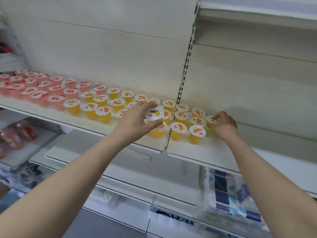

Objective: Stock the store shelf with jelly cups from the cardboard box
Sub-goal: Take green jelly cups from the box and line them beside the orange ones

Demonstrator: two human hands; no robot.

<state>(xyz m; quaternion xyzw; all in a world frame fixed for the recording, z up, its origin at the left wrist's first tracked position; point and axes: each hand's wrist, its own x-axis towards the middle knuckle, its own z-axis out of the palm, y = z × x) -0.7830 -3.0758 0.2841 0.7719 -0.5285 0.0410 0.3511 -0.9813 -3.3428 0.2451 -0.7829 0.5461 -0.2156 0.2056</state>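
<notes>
Rows of jelly cups stand on the white store shelf [96, 125]: red ones [37, 95] at the left, orange ones [103, 112] across the middle and past the shelf joint. My left hand [135, 124] grips a jelly cup [153, 114] with a mixed-fruit lid, holding it above the orange cups near the joint. My right hand [223, 126] holds an orange jelly cup [211, 120] by its rim, low on the right shelf section beside the last cups [197, 132]. The cardboard box is out of view.
Bare shelf surface [265, 146] lies right of my right hand. An upper shelf [257, 14] juts out at the top right. Lower shelves hold red packets [15, 136] at the left and blue-patterned packs [228, 191] at the right.
</notes>
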